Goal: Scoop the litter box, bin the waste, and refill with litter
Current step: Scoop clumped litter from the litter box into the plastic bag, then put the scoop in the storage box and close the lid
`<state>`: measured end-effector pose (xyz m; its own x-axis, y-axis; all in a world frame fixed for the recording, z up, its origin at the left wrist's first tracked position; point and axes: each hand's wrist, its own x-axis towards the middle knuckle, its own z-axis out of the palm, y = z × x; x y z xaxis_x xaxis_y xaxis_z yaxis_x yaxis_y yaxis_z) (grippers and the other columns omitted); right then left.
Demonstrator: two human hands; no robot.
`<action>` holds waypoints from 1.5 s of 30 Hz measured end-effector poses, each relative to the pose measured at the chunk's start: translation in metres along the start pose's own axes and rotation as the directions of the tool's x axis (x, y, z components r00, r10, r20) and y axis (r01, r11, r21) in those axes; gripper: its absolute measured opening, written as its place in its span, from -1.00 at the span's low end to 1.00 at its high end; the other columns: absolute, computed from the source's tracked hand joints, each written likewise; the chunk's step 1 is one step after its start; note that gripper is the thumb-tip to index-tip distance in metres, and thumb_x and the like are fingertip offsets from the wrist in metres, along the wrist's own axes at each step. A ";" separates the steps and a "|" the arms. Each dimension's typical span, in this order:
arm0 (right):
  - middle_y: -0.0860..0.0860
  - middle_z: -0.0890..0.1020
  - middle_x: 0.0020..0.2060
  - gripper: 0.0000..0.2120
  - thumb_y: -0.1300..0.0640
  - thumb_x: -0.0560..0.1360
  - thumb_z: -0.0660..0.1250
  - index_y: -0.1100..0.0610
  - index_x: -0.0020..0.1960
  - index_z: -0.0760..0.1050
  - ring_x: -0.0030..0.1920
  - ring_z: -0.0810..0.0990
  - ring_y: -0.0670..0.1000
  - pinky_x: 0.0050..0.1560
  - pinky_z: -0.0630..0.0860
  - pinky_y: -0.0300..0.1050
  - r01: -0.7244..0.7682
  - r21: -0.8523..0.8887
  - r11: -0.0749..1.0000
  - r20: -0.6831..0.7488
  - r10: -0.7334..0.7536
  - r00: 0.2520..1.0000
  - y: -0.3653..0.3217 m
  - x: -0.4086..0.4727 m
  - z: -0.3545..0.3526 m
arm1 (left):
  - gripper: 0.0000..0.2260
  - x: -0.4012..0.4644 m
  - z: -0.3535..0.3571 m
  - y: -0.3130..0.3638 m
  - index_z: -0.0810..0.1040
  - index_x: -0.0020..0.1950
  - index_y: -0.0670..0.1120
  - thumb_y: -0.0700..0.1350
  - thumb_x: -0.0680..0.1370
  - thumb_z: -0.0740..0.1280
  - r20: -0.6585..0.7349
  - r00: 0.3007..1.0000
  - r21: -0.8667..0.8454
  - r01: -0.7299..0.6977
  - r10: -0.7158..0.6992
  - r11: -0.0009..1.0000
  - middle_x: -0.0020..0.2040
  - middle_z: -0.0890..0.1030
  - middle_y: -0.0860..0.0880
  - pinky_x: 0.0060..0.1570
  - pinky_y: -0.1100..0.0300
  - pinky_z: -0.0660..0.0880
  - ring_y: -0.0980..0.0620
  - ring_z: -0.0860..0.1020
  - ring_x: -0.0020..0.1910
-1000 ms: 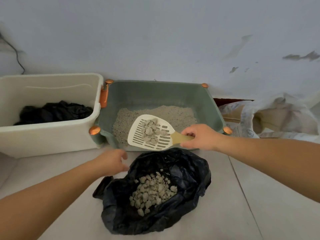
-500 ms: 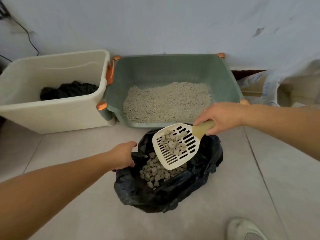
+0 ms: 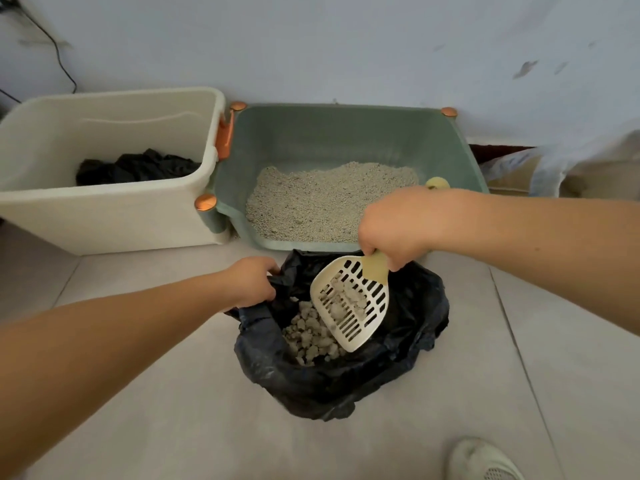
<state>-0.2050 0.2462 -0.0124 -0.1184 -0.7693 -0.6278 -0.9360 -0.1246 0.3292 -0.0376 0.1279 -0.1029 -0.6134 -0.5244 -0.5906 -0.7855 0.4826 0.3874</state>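
Soft, even, rather dim light fills the scene, with no visible source and no hard shadows; only faint shade lies under the crumpled black plastic bag (image 3: 408, 368). No glare shows. The wide lens bows the pale wall (image 3: 311, 46) and stretches both forearms toward the edges. The grey clumps (image 3: 346, 299) in the slotted white plastic scoop (image 3: 349, 306), just below the right hand's fingers (image 3: 398, 261), are smeared with blur.

Slotted white scoop (image 3: 349, 303) tilts clumps (image 3: 310, 336) into black bag (image 3: 408, 344) before green litter box (image 3: 346, 133)

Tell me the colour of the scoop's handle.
Pale yellow handle on a white scoop, seen in the head view.
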 end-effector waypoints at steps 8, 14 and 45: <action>-0.03 0.41 -0.38 -0.80 0.16 0.41 0.37 0.10 -0.31 0.37 -0.40 0.36 -0.01 -0.47 0.27 -0.25 -0.073 -0.069 0.995 0.059 0.077 0.995 -0.002 -0.004 -0.009 | -0.60 -0.002 -0.003 0.002 0.40 0.36 -0.10 -0.26 0.52 0.26 0.012 1.000 -0.006 -0.015 0.015 1.000 0.25 0.48 -0.16 -0.50 0.33 0.28 -0.13 0.50 0.04; -0.03 0.41 -0.38 -0.79 0.14 0.41 0.38 0.10 -0.31 0.37 -0.41 0.36 0.00 -0.43 0.29 -0.22 -0.081 -0.068 0.994 0.129 0.089 0.988 0.000 -0.005 -0.010 | -0.62 -0.001 -0.006 0.004 0.42 0.34 -0.11 -0.27 0.52 0.25 0.000 0.999 0.031 -0.045 0.045 0.999 0.23 0.49 -0.16 -0.50 0.35 0.26 -0.06 0.46 -0.05; -0.07 0.60 0.07 -0.66 -0.09 0.48 0.30 -0.06 0.24 0.51 0.00 0.54 -0.03 -0.01 0.53 -0.07 0.116 0.627 0.770 -0.517 0.300 0.802 0.007 0.109 -0.152 | -0.72 -0.008 -0.147 -0.064 0.45 0.22 -0.10 -0.25 0.52 0.22 -0.750 0.490 -0.639 -0.361 -0.445 0.679 -0.23 0.45 0.09 -0.30 0.24 0.34 0.15 0.42 -0.29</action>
<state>-0.1743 0.0661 0.0283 -0.2046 -0.9780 -0.0403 -0.9425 0.2079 -0.2617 0.0053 -0.0015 -0.0190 -0.0124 -0.9975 0.0695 -0.3643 0.0693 0.9287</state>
